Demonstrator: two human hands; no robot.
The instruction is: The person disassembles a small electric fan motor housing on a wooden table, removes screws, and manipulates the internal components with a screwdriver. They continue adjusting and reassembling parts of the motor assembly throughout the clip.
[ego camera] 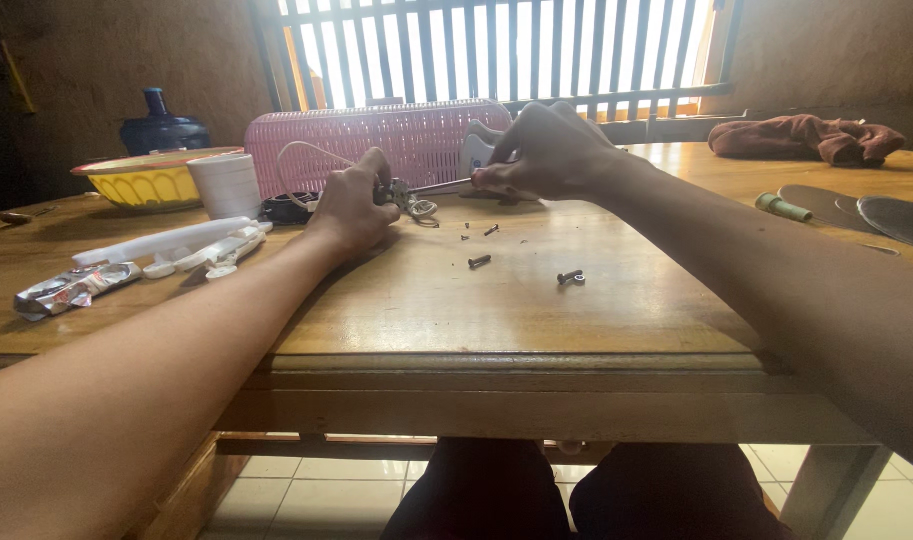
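Note:
My left hand rests on the wooden table and grips a small metal part with a white cord looping off it. My right hand holds a thin screwdriver by its handle, its shaft pointing left with the tip at the metal part. A white plastic piece lies partly hidden behind my right hand. Several loose screws and a bolt with a washer lie on the table just in front of my hands.
A pink plastic basket stands behind my hands. At the left are a white cup, a yellow bowl, white plastic parts and a crumpled foil tube. A brown cloth, a green-handled tool and metal discs lie right.

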